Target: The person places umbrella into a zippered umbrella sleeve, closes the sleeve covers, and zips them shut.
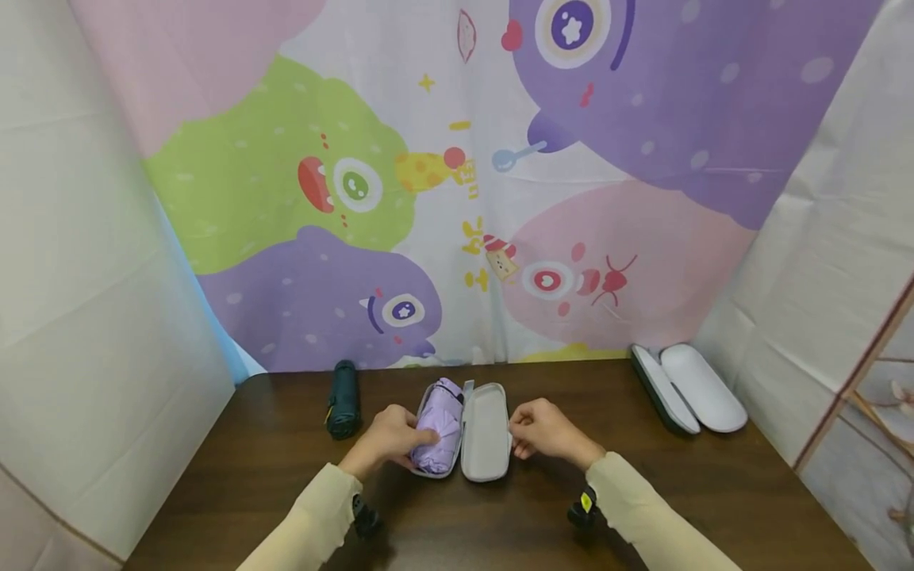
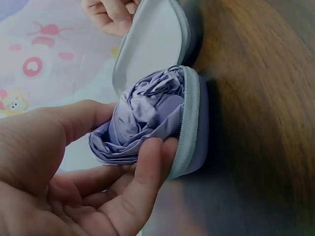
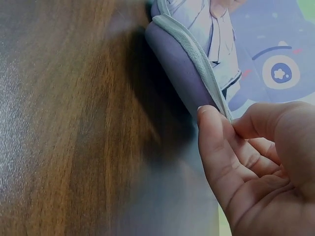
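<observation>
A lilac folded umbrella [image 1: 441, 420] lies in the left half of an open zippered case [image 1: 485, 434] with a light grey lining. My left hand [image 1: 389, 434] holds the umbrella's near end, thumb on top. In the left wrist view, its fingertips [image 2: 151, 151] are at the bunched lilac fabric [image 2: 140, 115], beside the zipper edge. My right hand [image 1: 548, 430] pinches the outer edge of the case's right half. Seen in the right wrist view, thumb and forefinger meet at the zippered rim [image 3: 199, 54], over the case's purple outer shell [image 3: 179, 69].
A dark green folded umbrella [image 1: 344, 399] lies on the brown wooden table [image 1: 286, 492] to the left. At the back right sits another open case [image 1: 703, 388], dark green outside and white inside. A cartoon-print curtain [image 1: 471, 317] hangs behind the table.
</observation>
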Demonstrator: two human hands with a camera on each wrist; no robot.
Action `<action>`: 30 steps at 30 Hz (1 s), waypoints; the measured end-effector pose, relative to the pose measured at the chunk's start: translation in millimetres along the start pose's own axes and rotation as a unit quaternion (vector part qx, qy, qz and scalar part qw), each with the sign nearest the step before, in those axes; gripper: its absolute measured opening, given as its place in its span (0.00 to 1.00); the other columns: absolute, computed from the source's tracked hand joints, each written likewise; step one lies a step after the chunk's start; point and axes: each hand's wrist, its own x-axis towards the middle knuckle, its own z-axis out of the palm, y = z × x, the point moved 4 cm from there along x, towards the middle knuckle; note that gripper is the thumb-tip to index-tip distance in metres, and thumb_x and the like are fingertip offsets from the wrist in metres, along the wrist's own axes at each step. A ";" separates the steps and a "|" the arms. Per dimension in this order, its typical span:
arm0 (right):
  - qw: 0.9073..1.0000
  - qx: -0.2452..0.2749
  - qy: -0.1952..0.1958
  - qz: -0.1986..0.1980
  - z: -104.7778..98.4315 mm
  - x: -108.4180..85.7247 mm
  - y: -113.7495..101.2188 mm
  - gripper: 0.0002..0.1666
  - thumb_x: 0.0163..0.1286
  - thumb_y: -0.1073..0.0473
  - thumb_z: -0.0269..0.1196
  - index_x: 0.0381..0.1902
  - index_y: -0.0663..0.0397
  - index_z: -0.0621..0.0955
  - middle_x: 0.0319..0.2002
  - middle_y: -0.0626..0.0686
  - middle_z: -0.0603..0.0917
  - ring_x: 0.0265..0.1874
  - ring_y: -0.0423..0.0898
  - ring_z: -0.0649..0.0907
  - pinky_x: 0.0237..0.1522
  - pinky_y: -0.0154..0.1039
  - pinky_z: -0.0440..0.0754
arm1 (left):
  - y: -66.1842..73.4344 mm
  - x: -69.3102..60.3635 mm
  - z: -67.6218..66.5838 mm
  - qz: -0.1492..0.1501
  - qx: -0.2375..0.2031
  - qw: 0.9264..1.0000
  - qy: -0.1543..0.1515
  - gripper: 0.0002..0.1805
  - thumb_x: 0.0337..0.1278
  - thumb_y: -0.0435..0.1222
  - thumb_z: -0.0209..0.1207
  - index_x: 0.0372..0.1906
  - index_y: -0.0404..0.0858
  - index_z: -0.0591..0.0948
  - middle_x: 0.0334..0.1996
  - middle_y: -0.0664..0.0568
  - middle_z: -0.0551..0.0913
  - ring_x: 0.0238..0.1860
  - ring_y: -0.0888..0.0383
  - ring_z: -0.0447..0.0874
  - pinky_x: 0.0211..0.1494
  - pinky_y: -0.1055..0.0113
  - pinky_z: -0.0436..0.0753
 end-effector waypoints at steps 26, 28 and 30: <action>1.000 -0.009 0.006 0.003 0.9 0.2 5.2 0.07 0.73 0.71 0.57 0.37 0.72 0.81 0.26 0.60 0.85 0.19 0.44 0.85 0.29 0.48 0.89 | -17.8 4.5 -2.7 0.013 0.028 0.998 0.060 0.11 0.64 0.37 0.68 0.34 0.31 0.85 0.22 0.42 0.84 0.17 0.58 0.78 0.22 0.64 0.82; 1.000 -0.014 0.006 0.002 1.0 0.6 4.5 0.07 0.74 0.70 0.57 0.37 0.72 0.81 0.25 0.59 0.85 0.19 0.43 0.85 0.28 0.47 0.89 | -16.1 3.8 -2.6 0.015 0.028 0.998 0.058 0.11 0.63 0.37 0.69 0.36 0.30 0.86 0.22 0.43 0.85 0.17 0.58 0.80 0.22 0.64 0.82; 1.000 -0.018 0.006 0.003 1.1 0.9 4.1 0.07 0.74 0.70 0.58 0.37 0.72 0.81 0.25 0.58 0.85 0.19 0.43 0.85 0.28 0.46 0.89 | -14.2 2.8 -1.8 0.019 0.036 0.998 0.052 0.11 0.63 0.37 0.69 0.38 0.31 0.88 0.21 0.44 0.85 0.17 0.58 0.80 0.22 0.63 0.82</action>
